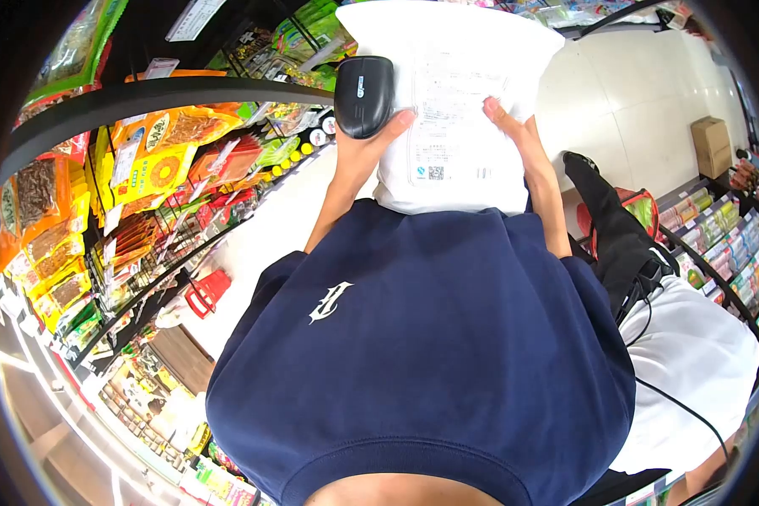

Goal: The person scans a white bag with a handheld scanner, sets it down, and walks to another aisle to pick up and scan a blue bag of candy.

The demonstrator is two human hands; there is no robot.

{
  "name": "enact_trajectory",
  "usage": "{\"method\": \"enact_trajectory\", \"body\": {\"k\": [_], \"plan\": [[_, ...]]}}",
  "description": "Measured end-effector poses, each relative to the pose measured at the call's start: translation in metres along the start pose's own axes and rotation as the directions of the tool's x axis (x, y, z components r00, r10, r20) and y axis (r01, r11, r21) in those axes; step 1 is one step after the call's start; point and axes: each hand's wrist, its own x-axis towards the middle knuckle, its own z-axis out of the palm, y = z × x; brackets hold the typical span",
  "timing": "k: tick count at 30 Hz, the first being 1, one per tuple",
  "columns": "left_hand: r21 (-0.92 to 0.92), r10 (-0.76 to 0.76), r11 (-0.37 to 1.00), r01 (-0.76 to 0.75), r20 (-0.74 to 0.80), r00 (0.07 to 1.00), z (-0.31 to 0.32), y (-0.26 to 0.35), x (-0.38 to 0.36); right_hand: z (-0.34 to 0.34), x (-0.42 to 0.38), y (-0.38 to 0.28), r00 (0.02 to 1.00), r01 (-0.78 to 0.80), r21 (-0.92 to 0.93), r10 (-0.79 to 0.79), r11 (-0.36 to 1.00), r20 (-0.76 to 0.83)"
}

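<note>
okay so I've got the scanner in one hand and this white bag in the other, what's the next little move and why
Probably tilt the black scanner in your left hand toward the bag's printed label. Its nose seems to point up past the white bag, while the small square code sits low on the face, beside your right hand.

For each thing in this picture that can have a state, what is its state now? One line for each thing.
White package: held up in front of the chest, printed label side towards the camera.
Black handheld scanner: gripped, lying against the package's edge.
Left hand: closed around the scanner.
Right hand: fingers pressed on the package's face.
Red basket: on the floor, handles up.
Cardboard box: on the floor, closed.
</note>
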Motion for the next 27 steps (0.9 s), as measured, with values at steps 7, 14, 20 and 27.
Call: {"method": "enact_trajectory", "body": {"k": [7, 14, 20, 27], "plan": [[-0.011, -0.047, 0.999, 0.047, 0.038, 0.998, 0.002, 0.001, 0.002, -0.002, 0.000, 0.005, 0.999, 0.044, -0.024, -0.044, 0.999, -0.012], [-0.015, -0.020, 1.000, 0.021, 0.061, 0.998, 0.007, 0.002, 0.004, -0.012, -0.002, 0.023, 0.999, 0.028, 0.138, -0.023, 0.990, -0.040], [0.039, 0.002, 0.999, -0.005, 0.098, 0.995, 0.013, 0.007, 0.006, -0.017, -0.002, 0.023, 0.997, 0.061, 0.064, -0.058, 0.996, -0.043], [0.038, -0.017, 0.999, 0.012, 0.135, 0.991, 0.015, 0.009, 0.009, -0.021, -0.005, 0.029, 0.997, 0.046, 0.068, -0.042, 0.997, -0.058]]}}
